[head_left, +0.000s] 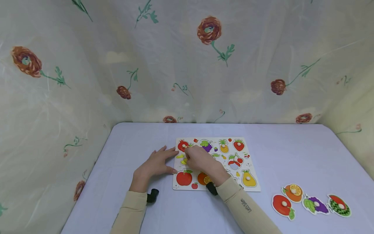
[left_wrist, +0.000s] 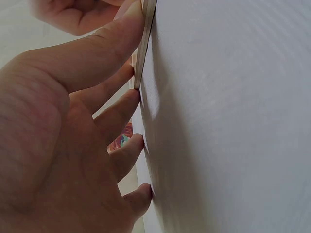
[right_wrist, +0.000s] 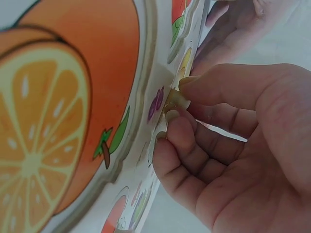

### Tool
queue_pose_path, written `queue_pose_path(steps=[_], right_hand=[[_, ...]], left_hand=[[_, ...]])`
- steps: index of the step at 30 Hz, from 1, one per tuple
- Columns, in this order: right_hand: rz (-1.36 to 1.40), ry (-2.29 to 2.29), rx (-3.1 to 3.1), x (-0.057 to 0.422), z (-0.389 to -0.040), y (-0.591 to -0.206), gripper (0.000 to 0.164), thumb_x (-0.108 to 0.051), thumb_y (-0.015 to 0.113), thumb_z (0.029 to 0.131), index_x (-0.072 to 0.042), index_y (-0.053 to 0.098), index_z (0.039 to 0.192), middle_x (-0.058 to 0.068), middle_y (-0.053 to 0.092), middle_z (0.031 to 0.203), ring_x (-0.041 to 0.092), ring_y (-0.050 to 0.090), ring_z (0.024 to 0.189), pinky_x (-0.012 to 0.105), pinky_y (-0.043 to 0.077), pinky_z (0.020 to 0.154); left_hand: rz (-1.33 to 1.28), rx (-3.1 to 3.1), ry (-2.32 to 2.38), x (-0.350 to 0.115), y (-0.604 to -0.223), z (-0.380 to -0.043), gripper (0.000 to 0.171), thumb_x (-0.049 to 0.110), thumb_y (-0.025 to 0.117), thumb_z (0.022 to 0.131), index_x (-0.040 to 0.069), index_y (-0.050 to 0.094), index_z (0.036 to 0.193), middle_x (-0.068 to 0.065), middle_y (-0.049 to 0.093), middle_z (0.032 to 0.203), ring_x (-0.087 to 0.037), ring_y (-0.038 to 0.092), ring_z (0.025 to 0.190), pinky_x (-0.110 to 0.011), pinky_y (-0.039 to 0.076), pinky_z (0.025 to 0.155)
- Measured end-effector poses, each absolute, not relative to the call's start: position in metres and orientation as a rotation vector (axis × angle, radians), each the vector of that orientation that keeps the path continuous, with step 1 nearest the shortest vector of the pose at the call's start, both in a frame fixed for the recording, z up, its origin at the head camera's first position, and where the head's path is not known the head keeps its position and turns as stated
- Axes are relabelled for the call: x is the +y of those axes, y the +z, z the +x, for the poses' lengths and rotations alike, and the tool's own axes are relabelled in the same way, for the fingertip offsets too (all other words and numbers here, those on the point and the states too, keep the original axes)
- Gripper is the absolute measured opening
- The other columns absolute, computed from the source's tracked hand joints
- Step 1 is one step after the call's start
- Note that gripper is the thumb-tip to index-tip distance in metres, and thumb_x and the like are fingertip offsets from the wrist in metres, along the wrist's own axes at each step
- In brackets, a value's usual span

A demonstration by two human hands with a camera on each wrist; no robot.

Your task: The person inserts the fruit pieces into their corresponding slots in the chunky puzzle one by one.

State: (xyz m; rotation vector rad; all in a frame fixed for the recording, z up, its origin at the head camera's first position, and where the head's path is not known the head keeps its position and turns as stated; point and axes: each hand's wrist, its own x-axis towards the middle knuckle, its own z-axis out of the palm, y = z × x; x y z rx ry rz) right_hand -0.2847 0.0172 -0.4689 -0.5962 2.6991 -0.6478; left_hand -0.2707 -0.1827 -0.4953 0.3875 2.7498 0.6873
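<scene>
A white fruit peg puzzle board (head_left: pixel 216 140) lies on the table, with recesses and knobbed pieces. My left hand (head_left: pixel 156 164) spreads at its left edge, with the thumb (left_wrist: pixel 114 46) against the board's side and the fingertips at the table surface. Over the board's left half, my right hand (head_left: pixel 200 159) pinches a small pale knob (right_wrist: pixel 179 99) between thumb and curled fingers. The puzzle piece under that knob is mostly hidden by the hand; a yellow shape (head_left: pixel 183 161) shows beside it. Knobbed pieces in the board include a pineapple (head_left: pixel 224 149), a strawberry (head_left: pixel 238 146) and a pear (head_left: pixel 249 179).
Right of the board, loose knobbed pieces lie on the table: an apple (head_left: pixel 281 204), an orange (head_left: pixel 292 194), grapes (head_left: pixel 319 205) and a watermelon (head_left: pixel 340 208). A white cloth covers the table (head_left: pixel 140 133). Behind it hangs a flowered curtain (head_left: pixel 163 58).
</scene>
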Motion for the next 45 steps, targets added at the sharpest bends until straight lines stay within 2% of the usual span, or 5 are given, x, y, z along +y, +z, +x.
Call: queue_pose_path(steps=[15, 23, 27, 34, 45], right_hand=[[-0.631, -0.64, 2.726, 0.022, -0.279, -0.465, 0.011, -0.011, 0.063, 0.095, -0.008, 0.071, 0.1, 0.001, 0.066, 0.086, 0.016, 0.057, 0.071, 0.024, 0.047, 0.061], [-0.619, -0.661, 2.718, 0.029, -0.269, -0.463, 0.029, -0.013, 0.06, 0.096, -0.006, 0.069, 0.123, 0.009, 0.071, 0.121, 0.018, 0.059, 0.09, 0.024, 0.051, 0.073], [-0.619, -0.665, 2.711, 0.031, -0.265, -0.462, 0.03, -0.014, 0.061, 0.096, -0.006, 0.069, 0.124, 0.01, 0.07, 0.124, 0.019, 0.06, 0.091, 0.024, 0.053, 0.072], [-0.691, -0.651, 2.727, 0.039, -0.26, -0.462, 0.03, -0.014, 0.063, 0.095, -0.007, 0.07, 0.124, 0.009, 0.07, 0.126, 0.018, 0.06, 0.093, 0.033, 0.057, 0.09], [-0.651, -0.732, 2.685, 0.066, -0.258, -0.466, 0.025, -0.019, 0.063, 0.097, -0.01, 0.072, 0.118, 0.002, 0.072, 0.112, 0.013, 0.056, 0.077, 0.026, 0.05, 0.072]], left_hand=[[0.368, 2.749, 0.699, -0.182, -0.495, -0.272, 0.077, 0.036, 0.083, 0.079, 0.031, 0.049, 0.147, 0.002, 0.038, 0.161, -0.031, 0.018, 0.155, -0.061, 0.011, 0.125], [0.361, 2.732, 0.709, -0.182, -0.494, -0.271, 0.077, 0.035, 0.083, 0.079, 0.03, 0.049, 0.147, 0.003, 0.036, 0.161, -0.031, 0.017, 0.155, -0.06, 0.01, 0.125], [0.358, 2.735, 0.705, -0.181, -0.494, -0.27, 0.077, 0.035, 0.083, 0.078, 0.029, 0.049, 0.147, 0.003, 0.037, 0.161, -0.031, 0.017, 0.155, -0.061, 0.01, 0.125], [0.354, 2.735, 0.689, -0.178, -0.494, -0.27, 0.078, 0.034, 0.083, 0.078, 0.03, 0.049, 0.147, 0.003, 0.036, 0.162, -0.03, 0.016, 0.155, -0.061, 0.01, 0.125], [0.333, 2.742, 0.675, -0.177, -0.493, -0.269, 0.078, 0.034, 0.083, 0.078, 0.029, 0.049, 0.148, 0.003, 0.036, 0.162, -0.03, 0.016, 0.155, -0.059, 0.01, 0.126]])
